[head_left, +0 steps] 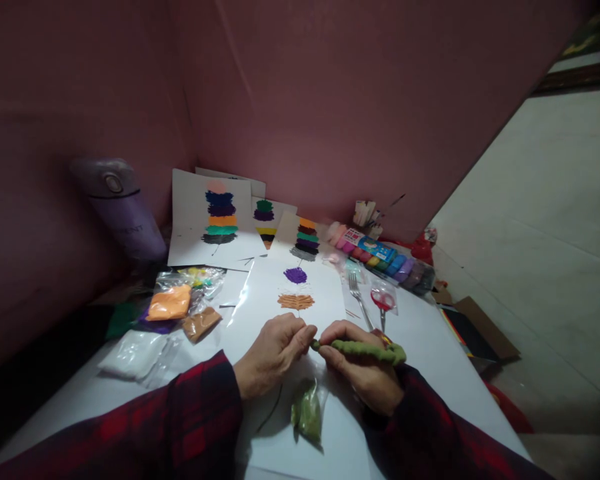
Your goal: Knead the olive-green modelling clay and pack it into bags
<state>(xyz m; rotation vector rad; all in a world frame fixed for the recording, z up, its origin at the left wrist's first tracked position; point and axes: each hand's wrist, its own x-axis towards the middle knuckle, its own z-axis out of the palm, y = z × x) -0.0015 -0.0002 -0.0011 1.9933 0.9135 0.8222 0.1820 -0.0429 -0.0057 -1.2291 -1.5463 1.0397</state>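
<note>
My right hand (364, 375): fingers clamped on green clay (357, 348), strip running back along hand, held above table (443, 363). My left hand (274, 353): thumb and fingertips together beside clay's tip; cannot tell whether pinching any. Bag (307, 412), green inside, lies nearer me. Sheet (327, 287) ahead, purple and orange patches. Fork (356, 288), scissors (383, 302) beyond right hand.

Past the right hand (371, 385), there's room along the table's (453, 373) right edge; the clay pack (380, 255) (quite a long one) bars the far corner.
</note>
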